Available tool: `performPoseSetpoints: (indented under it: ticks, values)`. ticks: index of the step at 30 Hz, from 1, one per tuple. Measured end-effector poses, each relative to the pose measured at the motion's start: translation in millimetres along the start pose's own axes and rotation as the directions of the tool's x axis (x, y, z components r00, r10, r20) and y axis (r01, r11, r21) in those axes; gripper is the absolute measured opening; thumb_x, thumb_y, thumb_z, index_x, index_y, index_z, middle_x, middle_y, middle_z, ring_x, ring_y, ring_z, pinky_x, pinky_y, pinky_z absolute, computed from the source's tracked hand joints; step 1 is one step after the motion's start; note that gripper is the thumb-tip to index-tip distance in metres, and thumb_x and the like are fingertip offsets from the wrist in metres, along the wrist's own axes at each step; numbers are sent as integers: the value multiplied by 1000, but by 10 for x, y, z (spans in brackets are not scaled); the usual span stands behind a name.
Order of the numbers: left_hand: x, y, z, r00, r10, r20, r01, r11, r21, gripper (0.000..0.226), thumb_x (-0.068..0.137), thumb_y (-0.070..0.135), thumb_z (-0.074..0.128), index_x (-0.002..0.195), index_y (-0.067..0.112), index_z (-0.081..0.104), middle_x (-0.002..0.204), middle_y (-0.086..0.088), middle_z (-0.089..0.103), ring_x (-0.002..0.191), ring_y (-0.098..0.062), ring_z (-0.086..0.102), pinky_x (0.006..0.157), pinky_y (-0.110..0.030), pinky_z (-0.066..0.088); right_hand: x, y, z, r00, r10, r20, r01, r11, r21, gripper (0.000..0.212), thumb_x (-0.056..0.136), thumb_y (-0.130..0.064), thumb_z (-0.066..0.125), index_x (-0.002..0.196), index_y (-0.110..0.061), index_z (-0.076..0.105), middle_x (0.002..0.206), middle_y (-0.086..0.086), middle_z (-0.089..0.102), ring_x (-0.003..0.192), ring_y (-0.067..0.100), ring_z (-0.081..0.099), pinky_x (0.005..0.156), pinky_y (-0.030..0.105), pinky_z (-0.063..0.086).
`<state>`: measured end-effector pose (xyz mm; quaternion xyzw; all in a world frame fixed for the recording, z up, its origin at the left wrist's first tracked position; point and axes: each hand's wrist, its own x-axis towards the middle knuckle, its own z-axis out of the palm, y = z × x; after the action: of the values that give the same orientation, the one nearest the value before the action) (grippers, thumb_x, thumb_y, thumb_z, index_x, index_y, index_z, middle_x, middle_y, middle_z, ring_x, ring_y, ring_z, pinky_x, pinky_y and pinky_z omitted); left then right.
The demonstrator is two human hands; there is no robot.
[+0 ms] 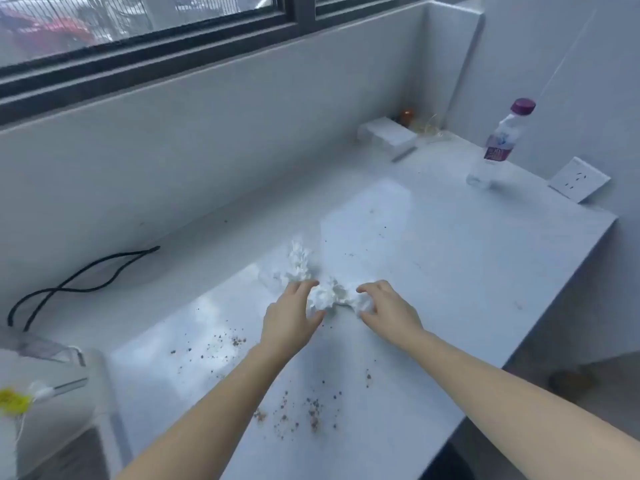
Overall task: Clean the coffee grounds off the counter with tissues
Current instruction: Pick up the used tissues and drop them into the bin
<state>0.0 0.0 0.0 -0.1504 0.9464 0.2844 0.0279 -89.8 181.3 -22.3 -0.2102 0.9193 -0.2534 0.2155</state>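
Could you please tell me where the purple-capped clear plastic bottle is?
In the head view, the clear bottle stands far right on the white counter, beside the white wall socket.

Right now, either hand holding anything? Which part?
Both grip the crumpled tissue on the counter: left hand its left end, right hand its right end.

A white bench (450,271) runs under a dark-framed window (301,15). At its middle, two bare hands meet on a wad of crumpled white tissues (325,296). The left hand (292,320) and the right hand (389,311) each cup it between fingers and thumb. Brown coffee grounds (311,410) lie scattered nearer the person. A clear bottle (498,147) with a purple cap stands far right, near a wall socket (578,178). A black cable (69,285) loops at the left.
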Motion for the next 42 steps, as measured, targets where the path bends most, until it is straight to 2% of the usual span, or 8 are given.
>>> performPoseSetpoints:
  ticks: [7,13,19,24,27,30,38,42]
  values:
    - [310,-78,307,998,-53,-15,55,993,108,40,84,41,60,121,28,52,124,4,52,114,-19,50,88,-36,33,124,135,133,999,23,-49,-26,997,-67,30,84,-21,56,110,-37,55,107,-16,47,83,9,52,55,16,28]
    - [343,-147,369,996,-48,-80,50,998,28,17,84,27,61,100,24,59,108,6,57,97,-18,55,79,-30,27,158,96,174,996,28,-79,-33,997,-71,17,86,-15,52,92,-30,57,98,-12,50,79,15,56,61,29,42]
    - [308,-139,334,992,-36,-119,32,999,-38,4,83,24,61,86,24,60,87,14,61,86,-14,56,77,-30,29,95,25,149,991,52,-127,-54,998,-16,15,85,-15,48,90,-28,54,87,-12,53,78,16,55,55,27,35]
    - [135,-47,305,984,-56,-167,30,987,-156,5,84,28,65,84,26,61,84,14,66,90,-11,59,86,-34,39,-102,-4,67,989,78,-125,-61,990,130,20,84,-18,49,98,-32,46,90,-11,59,75,15,55,60,30,41]
    - [-95,105,291,979,-80,-187,24,958,-286,9,81,24,68,79,26,60,83,15,66,86,-7,62,77,-31,47,-296,14,14,989,88,-119,-65,981,182,17,85,-18,49,95,-31,47,91,-8,61,77,17,58,63,34,45]
    - [-381,265,327,977,-87,-193,19,943,-333,9,81,24,68,78,27,60,82,16,66,86,-2,61,68,-22,43,-545,65,-17,985,98,-143,-64,972,228,13,85,-18,49,87,-30,50,93,-5,61,80,21,61,67,38,50]
    - [-1248,744,605,967,-122,-224,0,878,-478,11,81,27,68,76,32,59,83,17,66,86,3,61,68,-19,44,-1348,463,-113,970,149,-191,-85,948,307,11,86,-19,54,86,-29,54,89,-7,62,75,15,63,70,39,53]
    - [-1662,1062,941,987,-28,-157,-50,881,-471,8,82,25,67,78,29,61,84,14,67,85,-2,61,71,-18,45,-1905,783,-90,955,205,-212,-127,935,331,9,85,-22,55,86,-30,57,91,-9,63,77,13,63,70,37,54]
